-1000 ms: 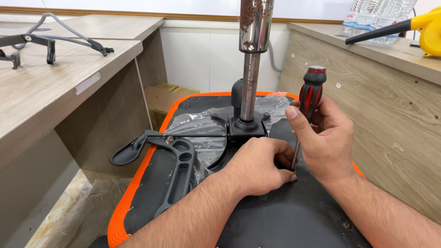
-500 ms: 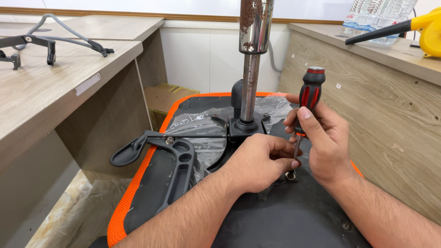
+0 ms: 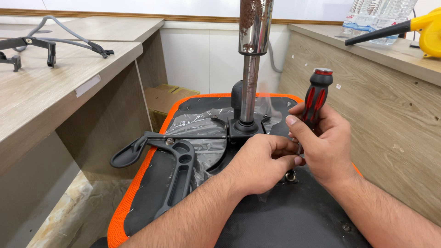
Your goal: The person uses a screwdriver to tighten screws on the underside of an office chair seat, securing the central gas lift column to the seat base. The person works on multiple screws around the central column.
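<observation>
We had the screwdriver point(image 3: 315, 98) standing nearly upright over the upturned chair seat point(image 3: 294, 220), its red-and-black handle at the top and its thin shaft running down between our two hands toward a small bolt with a washer point(image 3: 290, 176) on the seat's black underside. We judged it light and stiff, the ribbed handle giving a sure hold and the bare metal shaft a slippery one, so the handle was the place to take it. Our right hand point(image 3: 324, 147) was wrapped around the lower part of that handle, fingers closed on it and thumb laid across the front. Our left hand point(image 3: 262, 163) sat just beside it, fingers curled narrow and pinched near the shaft; whether they gripped the shaft or some small part we could not tell. Behind the hands rose the chrome gas column point(image 3: 251, 64) from its black mounting plate point(image 3: 245, 131), crumpled clear plastic film point(image 3: 197, 126) spread around it. To the left lay a black armrest bracket point(image 3: 177, 172) touching the orange-edged seat.
</observation>
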